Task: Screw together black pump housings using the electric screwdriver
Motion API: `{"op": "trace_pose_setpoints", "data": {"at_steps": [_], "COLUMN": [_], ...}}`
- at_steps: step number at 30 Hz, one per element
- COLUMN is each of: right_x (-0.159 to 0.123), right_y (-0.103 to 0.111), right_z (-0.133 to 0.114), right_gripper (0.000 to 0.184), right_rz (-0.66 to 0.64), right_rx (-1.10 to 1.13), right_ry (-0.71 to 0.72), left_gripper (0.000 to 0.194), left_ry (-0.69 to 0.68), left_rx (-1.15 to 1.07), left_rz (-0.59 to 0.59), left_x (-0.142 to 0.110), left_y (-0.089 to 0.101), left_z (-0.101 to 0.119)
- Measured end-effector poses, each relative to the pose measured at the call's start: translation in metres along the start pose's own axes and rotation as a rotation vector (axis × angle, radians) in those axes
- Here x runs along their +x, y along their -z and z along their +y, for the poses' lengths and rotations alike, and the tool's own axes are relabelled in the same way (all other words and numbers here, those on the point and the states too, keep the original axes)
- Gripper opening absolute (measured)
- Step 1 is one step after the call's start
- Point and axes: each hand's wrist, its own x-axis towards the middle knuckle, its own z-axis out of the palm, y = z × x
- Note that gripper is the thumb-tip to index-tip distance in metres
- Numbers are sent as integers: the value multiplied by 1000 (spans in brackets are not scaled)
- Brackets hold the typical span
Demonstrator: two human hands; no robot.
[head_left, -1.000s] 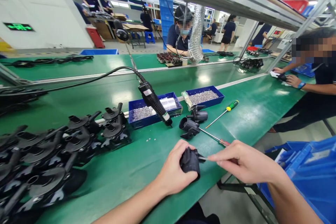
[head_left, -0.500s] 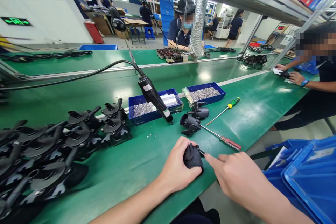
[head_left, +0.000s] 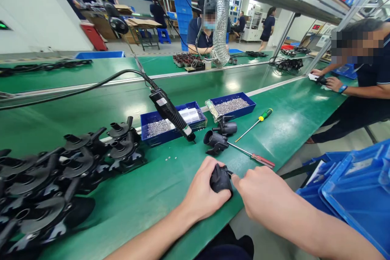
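Low over the bench's front edge, my left hand [head_left: 203, 191] is wrapped round a black cylindrical plastic housing [head_left: 221, 179]. Pressed in from the right is my right hand [head_left: 254, 191], its fingers closed on something thin and dark whose kind is hidden; its end meets the housing's side. Just beyond lie two similar black housings [head_left: 215, 141]. A red-handled screwdriver [head_left: 262, 161] lies with its shaft end at one of them, and a green-and-yellow screwdriver [head_left: 265, 115] rests farther right.
A black electric screwdriver [head_left: 172, 113] hangs over a blue tray of small metal parts [head_left: 152, 141]; a second blue tray [head_left: 250, 107] stands beside it. Black pump-like assemblies [head_left: 76, 162] crowd the left. Blue crates [head_left: 356, 195] stand at right. Co-workers sit across and at right.
The whole view has shifted slightly, moving the scene leftward. My right hand has turned a little and its forefinger is more curled; my left hand still grips the housing.
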Motion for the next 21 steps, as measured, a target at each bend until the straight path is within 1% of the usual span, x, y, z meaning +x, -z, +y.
{"op": "trace_pose_setpoints", "data": {"at_steps": [2, 3, 5, 6, 7, 8, 9, 10, 11, 13, 15, 16, 18, 21], "right_x": [-4, -5, -8, -9, -10, -12, -15, -19, -22, -29, -33, -33, -32, -28], "right_y": [-10, -20, -47, -62, -77, -90, -99, -105, -107, -101, -90, -86, -78, -71], "right_z": [10, 18, 37, 45, 51, 54, 55, 52, 48, 36, 25, 21, 15, 7], "right_gripper": [22, 25, 32, 36, 43, 52, 57, 57, 52, 41, 38, 39, 42, 42], "right_rz": [25, 46, 57, 46, 23, 53, 105, 158, 214, 290, 350, 369, 386, 345], "right_rx": [195, 360, 788, 1029, 1238, 1384, 1438, 1403, 1305, 1020, 764, 658, 466, 185], "right_ry": [-34, -43, -42, -58, -92, -155, -215, -253, -269, -209, -118, -84, -60, -99], "left_gripper": [42, 42, 41, 41, 40, 40, 40, 40, 41, 41, 42, 43, 42, 41], "left_ry": [-8, -6, 11, 20, 28, 35, 38, 40, 42, 46, 51, 53, 57, 75], "left_rx": [2, 2, 0, 1, 4, 7, 12, 14, 14, 10, 8, 8, 12, 23], "left_rz": [-9, -13, -21, -21, -19, -17, -15, -12, -10, -10, -5, -4, 0, 7], "left_x": [0, 1, 2, 2, 3, 3, 3, 2, 2, 0, -1, -1, -2, -1], "left_y": [1, 2, 3, 3, 3, 4, 3, 3, 3, 2, 2, 2, 2, 1], "left_z": [0, 0, 1, 1, 2, 2, 3, 3, 3, 3, 4, 4, 5, 7]}}
